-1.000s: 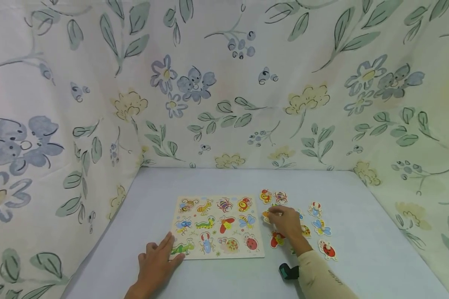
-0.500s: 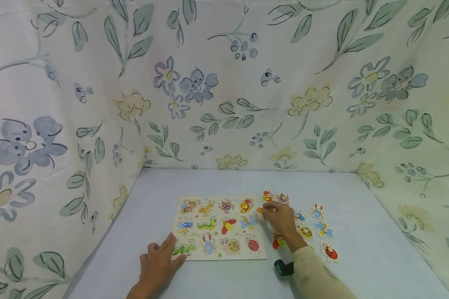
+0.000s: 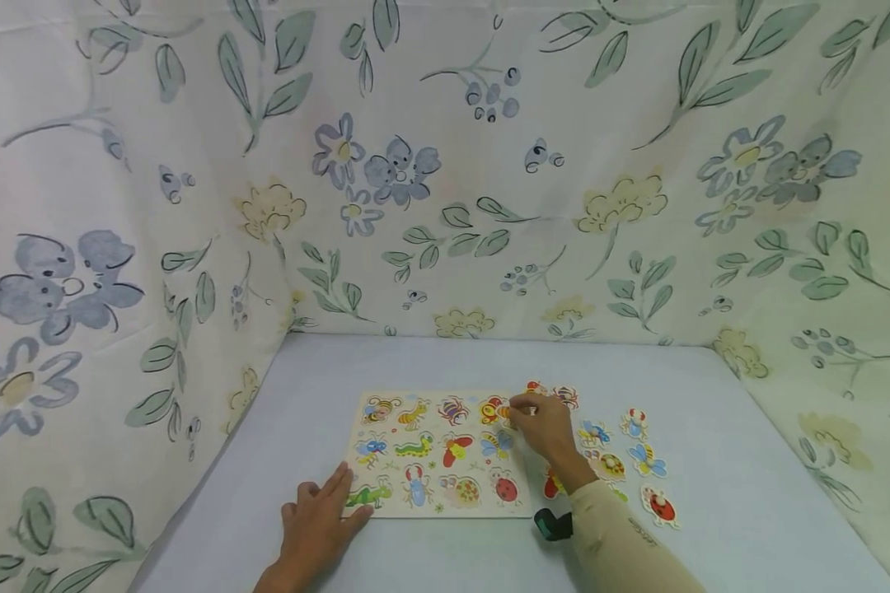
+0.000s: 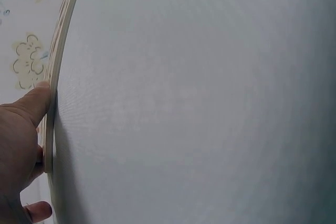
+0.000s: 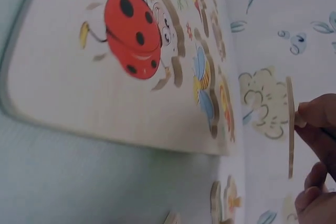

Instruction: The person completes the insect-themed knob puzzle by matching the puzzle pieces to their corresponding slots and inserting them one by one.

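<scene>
A flat wooden insect puzzle board (image 3: 521, 504) lies on the table, printed with rows of bugs in cut-out recesses. The left hand (image 3: 315, 527) rests at its lower left corner, fingers extended along the left side and thumb (image 4: 37, 103) on the near edge. The right hand (image 3: 549, 428) pinches an orange-striped puzzle piece (image 3: 503, 414) above the board's upper right part. In the right wrist view that puzzle piece (image 5: 291, 129) appears edge-on, held by its small peg between thumb and finger, apart from the board. Its printed face is mostly hidden.
Loose pegged pieces lie right of the board, among them a ladybug (image 3: 660, 506), a bee (image 3: 648, 461), a beetle (image 3: 634, 423), a snail (image 3: 610, 466) and a spider (image 3: 566, 396). The forearm covers some. Floral cloth (image 3: 489, 247) walls the table's back and sides.
The right hand has carried the orange-striped piece leftward from among the loose pieces to over the board's right side. The left hand stays at the corner; the head view has shifted slightly.
</scene>
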The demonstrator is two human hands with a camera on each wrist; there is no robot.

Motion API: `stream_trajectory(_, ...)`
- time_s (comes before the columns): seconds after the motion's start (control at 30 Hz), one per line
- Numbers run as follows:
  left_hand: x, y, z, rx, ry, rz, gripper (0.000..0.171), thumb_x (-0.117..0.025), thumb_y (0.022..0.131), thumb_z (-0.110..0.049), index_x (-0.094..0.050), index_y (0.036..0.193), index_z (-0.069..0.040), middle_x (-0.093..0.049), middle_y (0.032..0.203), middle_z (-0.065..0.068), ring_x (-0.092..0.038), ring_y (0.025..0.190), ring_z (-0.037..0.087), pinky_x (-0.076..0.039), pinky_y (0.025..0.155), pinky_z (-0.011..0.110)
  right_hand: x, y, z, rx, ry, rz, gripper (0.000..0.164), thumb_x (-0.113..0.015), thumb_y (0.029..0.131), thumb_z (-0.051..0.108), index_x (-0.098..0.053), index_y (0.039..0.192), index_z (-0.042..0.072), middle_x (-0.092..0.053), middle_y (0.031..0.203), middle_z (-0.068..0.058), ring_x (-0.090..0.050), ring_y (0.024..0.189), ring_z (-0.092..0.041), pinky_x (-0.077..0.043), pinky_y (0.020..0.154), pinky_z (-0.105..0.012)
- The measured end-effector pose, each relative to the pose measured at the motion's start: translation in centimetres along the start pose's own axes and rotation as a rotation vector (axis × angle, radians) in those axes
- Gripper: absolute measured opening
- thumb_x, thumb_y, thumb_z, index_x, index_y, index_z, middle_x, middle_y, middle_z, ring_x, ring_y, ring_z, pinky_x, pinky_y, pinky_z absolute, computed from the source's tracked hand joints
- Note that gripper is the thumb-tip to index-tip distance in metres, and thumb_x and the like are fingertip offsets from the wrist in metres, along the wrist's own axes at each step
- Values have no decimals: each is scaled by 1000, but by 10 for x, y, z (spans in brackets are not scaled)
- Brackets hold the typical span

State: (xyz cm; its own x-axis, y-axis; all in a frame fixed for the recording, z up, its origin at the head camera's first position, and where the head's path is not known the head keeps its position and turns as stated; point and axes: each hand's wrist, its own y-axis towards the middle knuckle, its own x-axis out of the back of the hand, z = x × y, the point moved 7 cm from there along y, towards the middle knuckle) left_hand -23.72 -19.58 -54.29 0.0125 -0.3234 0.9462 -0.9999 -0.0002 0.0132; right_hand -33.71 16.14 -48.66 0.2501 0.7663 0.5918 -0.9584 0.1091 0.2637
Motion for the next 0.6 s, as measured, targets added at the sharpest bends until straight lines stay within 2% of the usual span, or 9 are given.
stream_trajectory(0.3, 0, -1, -1, -4, -11, 2, 80, -68, 81, -58, -50, 140, -7, -40, 150, 7, -41, 101, 31, -29, 73, 47, -9, 8, 15, 28, -35, -2, 10, -76, 82, 17, -77, 90, 12, -68, 83, 3, -52, 76, -19, -40, 65, -37)
stream_trajectory(0.47, -1, -2, 0, -4, -14, 4, 81, -68, 81, -58, -50, 141, -7, -39, 150, 7, -40, 101, 30, -29, 73, 46, -15, 11, 23, 67, -22, 13, 13, -75, 82, 17, -77, 93, 9, -70, 84, 2, -51, 69, -17, -39, 59, -34)
stream_trajectory(0.6, 1, -1, 0, -12, -15, -7, 81, -68, 81, -58, -50, 141, -6, -39, 150, 7, -40, 101, 30, -28, 73, 46, -21, 14, 29, 46, -10, 38, 15, -75, 83, 17, -76, 95, 9, -70, 85, 3, -53, 74, -19, -41, 61, -34)
